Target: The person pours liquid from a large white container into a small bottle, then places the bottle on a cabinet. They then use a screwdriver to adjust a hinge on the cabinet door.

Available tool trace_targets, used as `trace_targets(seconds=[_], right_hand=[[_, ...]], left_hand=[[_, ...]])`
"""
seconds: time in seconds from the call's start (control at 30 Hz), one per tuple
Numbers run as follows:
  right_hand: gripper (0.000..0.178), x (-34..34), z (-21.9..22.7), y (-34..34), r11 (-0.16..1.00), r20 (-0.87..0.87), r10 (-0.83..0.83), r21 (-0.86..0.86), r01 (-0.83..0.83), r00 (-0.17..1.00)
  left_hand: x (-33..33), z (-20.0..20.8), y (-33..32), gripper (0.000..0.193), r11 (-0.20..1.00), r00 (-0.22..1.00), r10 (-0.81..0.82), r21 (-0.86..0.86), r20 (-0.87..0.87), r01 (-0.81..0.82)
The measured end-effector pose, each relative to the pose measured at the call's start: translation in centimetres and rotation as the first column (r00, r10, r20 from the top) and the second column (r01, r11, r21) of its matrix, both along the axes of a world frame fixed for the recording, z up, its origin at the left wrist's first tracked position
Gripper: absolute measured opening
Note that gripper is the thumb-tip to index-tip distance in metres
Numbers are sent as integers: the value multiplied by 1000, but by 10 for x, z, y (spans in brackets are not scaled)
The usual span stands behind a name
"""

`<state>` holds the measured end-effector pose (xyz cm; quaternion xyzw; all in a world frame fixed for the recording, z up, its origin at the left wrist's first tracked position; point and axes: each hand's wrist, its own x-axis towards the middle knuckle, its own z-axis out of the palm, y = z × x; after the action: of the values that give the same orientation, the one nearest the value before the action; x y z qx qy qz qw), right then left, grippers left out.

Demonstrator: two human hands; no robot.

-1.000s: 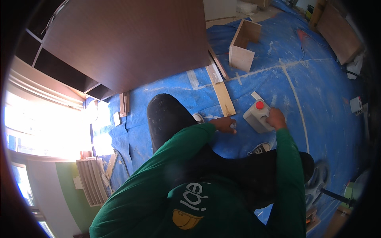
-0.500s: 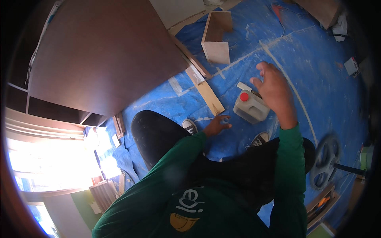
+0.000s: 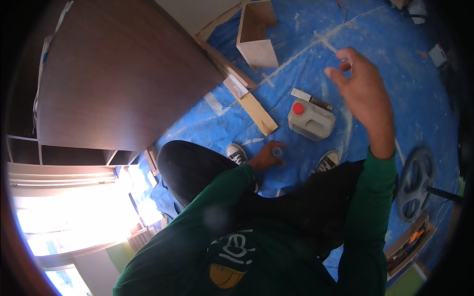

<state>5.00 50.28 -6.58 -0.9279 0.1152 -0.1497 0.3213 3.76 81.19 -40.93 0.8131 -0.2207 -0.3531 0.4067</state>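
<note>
A small, pale blue cap-like object (image 3: 277,151) is held in the grip of the left hand (image 3: 266,157), low over the blue floor sheet (image 3: 385,59) and just beside a dark sneaker with a white toe (image 3: 238,154); the object is too small for its kind to be told with certainty. The right hand (image 3: 363,93) is raised above the floor with its grip wide, the fingers (image 3: 340,74) loosely spread and curled, and nothing is held in it. Below and to the left of that hand, a whitish plastic canister with a red cap (image 3: 311,119) stands on the sheet, apart from both hands. A small flat white piece (image 3: 300,94) and a short dark stick-like item (image 3: 321,104) lie just beyond the canister. A second sneaker (image 3: 327,161) is seen near the canister's near side. A light wooden board (image 3: 256,112) lies on the sheet between the canister and a large dark brown cabinet panel (image 3: 123,74), which fills the upper left. An open wooden box (image 3: 257,34) lies farther off, near the top. A grey wheel-shaped part (image 3: 414,185) lies at the right edge. Green sleeves (image 3: 368,217) cover both forearms.
</note>
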Motion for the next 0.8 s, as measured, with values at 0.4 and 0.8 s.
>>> trace_targets(seconds=[0.4, 0.8], right_hand=[[51, 4, -1, 2, 1000, -105, -7, 4, 8, 994], [52, 21, -43, -12, 994, -65, 110, 16, -110, 992]], left_hand=[[-4, -18, 28, 87, 995, 998, 70, -65, -9, -70], [-1, -89, 72, 118, 999, 974, 12, -31, 227, -5]])
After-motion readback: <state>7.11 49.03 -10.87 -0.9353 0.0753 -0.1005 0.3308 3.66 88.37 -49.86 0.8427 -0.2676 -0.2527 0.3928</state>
